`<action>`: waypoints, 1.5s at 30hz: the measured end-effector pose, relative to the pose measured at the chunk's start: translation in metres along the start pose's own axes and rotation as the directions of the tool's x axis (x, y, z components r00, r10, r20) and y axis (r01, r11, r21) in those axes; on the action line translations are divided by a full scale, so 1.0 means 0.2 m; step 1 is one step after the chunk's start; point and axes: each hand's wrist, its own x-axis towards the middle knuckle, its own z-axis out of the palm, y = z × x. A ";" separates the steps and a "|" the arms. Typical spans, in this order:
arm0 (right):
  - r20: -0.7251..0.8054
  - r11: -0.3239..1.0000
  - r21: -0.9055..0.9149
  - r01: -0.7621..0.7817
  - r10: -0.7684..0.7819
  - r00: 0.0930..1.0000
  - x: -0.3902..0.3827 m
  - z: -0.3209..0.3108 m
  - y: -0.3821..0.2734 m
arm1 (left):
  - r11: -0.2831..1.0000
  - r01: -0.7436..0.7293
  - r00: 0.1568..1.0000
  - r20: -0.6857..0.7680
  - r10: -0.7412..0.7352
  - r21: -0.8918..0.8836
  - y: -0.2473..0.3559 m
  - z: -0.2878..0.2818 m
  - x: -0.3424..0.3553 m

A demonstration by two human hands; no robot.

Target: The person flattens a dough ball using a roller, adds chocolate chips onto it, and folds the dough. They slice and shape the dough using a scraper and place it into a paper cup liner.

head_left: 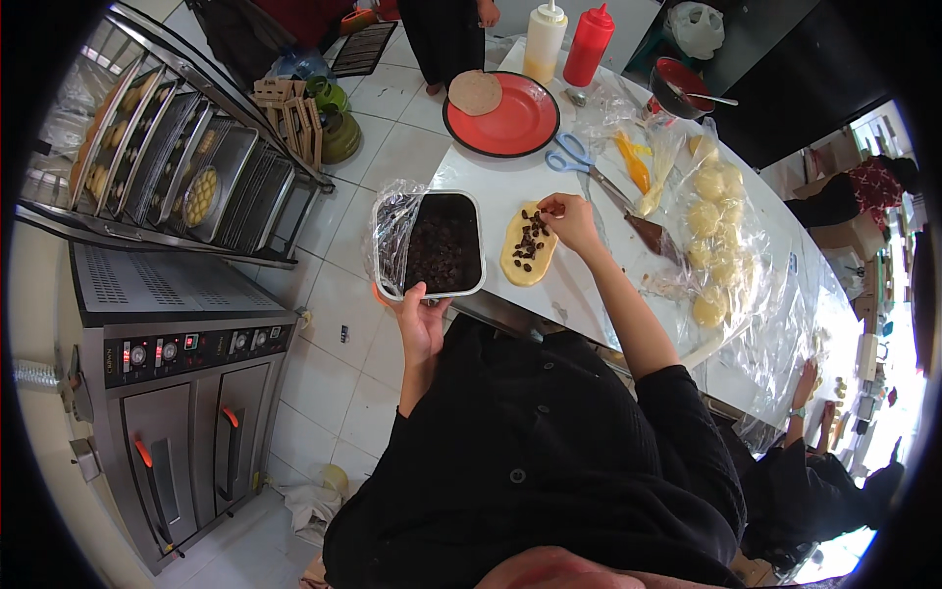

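Observation:
My left hand (pixel 420 327) grips the near side of a square metal tin (pixel 481 236), thumb over its rim. Dark raisins (pixel 444 257) fill the tin, and clear plastic wrap (pixel 394 226) is peeled toward its left side. Beside it on the table lies a flattened oval of pale yellow dough (pixel 527 273), with several raisins scattered down its middle. Over the dough's upper right edge, my right hand (pixel 572 221) has its fingertips pinched together on what look like raisins.
Beyond the dough sit a red plate (pixel 520 123) with a flat brown disc, blue-handled scissors (pixel 579 159) and two squeeze bottles (pixel 589 47). Dough balls (pixel 708 221) under plastic line the right. An oven (pixel 186 393) and tray rack (pixel 226 167) stand left; other people work far right.

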 end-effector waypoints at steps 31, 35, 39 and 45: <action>-0.003 0.973 0.201 0.116 -0.118 0.993 -0.19 -0.11 -0.35 | 1.000 0.023 0.999 0.022 -0.024 0.019 0.02 0.00 0.00; 0.161 0.881 0.291 0.373 -0.430 0.888 -0.27 -0.04 -0.61 | 1.000 -0.014 0.997 0.075 0.012 0.020 -0.01 0.06 -0.03; 0.389 0.787 -0.133 0.602 -0.517 0.762 -0.28 0.14 -0.56 | 0.998 0.051 0.984 0.174 -0.046 -0.027 -0.05 0.04 -0.01; 0.532 0.554 -0.484 0.677 -0.428 0.730 -0.29 0.24 -0.50 | 0.999 0.047 0.978 0.203 -0.049 0.014 -0.07 0.03 -0.03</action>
